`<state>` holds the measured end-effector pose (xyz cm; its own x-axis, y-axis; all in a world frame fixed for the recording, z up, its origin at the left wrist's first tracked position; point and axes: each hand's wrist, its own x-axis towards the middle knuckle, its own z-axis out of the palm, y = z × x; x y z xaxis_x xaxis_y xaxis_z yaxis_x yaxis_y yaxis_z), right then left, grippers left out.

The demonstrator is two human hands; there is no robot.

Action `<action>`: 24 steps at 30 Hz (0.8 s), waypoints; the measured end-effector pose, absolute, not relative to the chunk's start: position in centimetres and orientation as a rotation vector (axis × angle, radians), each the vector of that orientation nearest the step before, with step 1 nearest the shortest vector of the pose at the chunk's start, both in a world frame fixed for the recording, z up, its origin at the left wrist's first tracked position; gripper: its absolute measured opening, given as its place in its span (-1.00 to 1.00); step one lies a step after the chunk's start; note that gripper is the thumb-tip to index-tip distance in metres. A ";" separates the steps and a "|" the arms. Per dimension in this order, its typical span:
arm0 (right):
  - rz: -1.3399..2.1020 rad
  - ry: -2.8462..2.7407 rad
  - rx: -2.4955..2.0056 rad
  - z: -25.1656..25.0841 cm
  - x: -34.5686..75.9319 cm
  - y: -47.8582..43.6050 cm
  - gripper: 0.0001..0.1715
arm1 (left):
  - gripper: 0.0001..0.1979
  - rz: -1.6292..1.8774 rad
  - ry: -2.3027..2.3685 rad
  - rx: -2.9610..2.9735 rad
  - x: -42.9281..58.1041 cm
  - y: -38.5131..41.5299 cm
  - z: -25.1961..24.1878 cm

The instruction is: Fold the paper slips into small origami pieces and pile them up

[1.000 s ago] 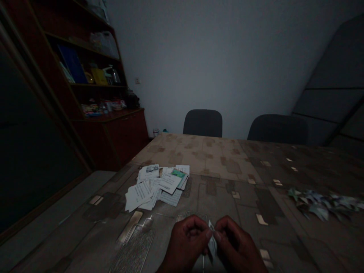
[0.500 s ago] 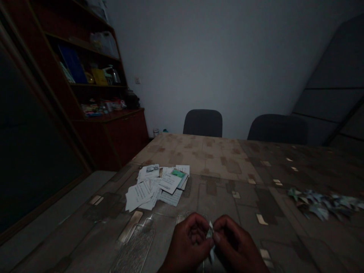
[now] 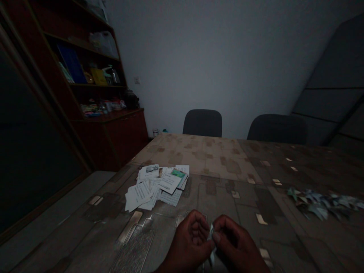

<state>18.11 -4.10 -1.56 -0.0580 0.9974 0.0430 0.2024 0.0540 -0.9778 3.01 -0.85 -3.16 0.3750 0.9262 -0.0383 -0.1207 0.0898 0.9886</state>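
Low at the table's near edge, my left hand (image 3: 190, 242) and my right hand (image 3: 236, 246) meet with fingers curled. Between their thumbs and fingertips they pinch a small folded piece of paper (image 3: 211, 232), pale and narrow, standing roughly upright. Most of the paper is hidden by my fingers. A loose heap of printed paper squares (image 3: 155, 186) lies on the table ahead and to the left of my hands. At the right lies a row of several folded paper pieces (image 3: 321, 204).
The patterned table cover (image 3: 222, 178) stretches ahead. Two dark chairs (image 3: 202, 123) (image 3: 277, 129) stand at the far side against a pale wall. A dark wooden shelf unit (image 3: 93, 94) with books and small objects fills the left. The room is dim.
My left hand's fingers have curled higher and both hands have shifted slightly right, still working the folded paper. The rest of the table looks the same.
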 end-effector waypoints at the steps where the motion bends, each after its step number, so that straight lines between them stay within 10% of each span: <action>1: 1.130 -1.418 -1.292 -1.5 18.2 -4.1 -0.65 | -0.72 0.943 0.854 1.211 3.0 -0.8 -3.2; 24: 1.133 -1.317 -1.332 -0.2 18.2 -4.0 -0.64 | -0.74 0.929 0.824 1.168 2.7 -0.6 -2.7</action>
